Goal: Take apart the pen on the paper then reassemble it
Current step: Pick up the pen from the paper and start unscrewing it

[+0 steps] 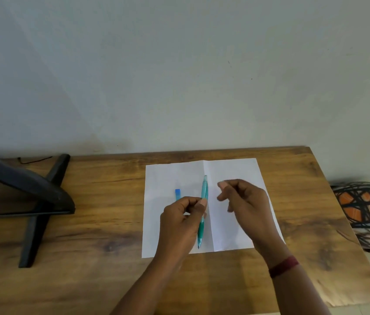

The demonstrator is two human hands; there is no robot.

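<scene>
A teal pen (203, 201) points its tip toward me over a white sheet of paper (231, 169) on the wooden table. My left hand (179, 221) pinches the pen's barrel near its middle between thumb and fingers. A small blue cap (177, 193) lies on the paper just left of the pen, partly behind my left fingers. My right hand (245, 201) hovers right of the pen with fingers loosely curled and apart, holding nothing and not touching the pen.
A black monitor with a cross-shaped stand (41, 201) takes up the table's left side. The wooden table (102, 201) ends at the wall behind. Off the right edge sits an orange object wrapped in black webbing (368, 210).
</scene>
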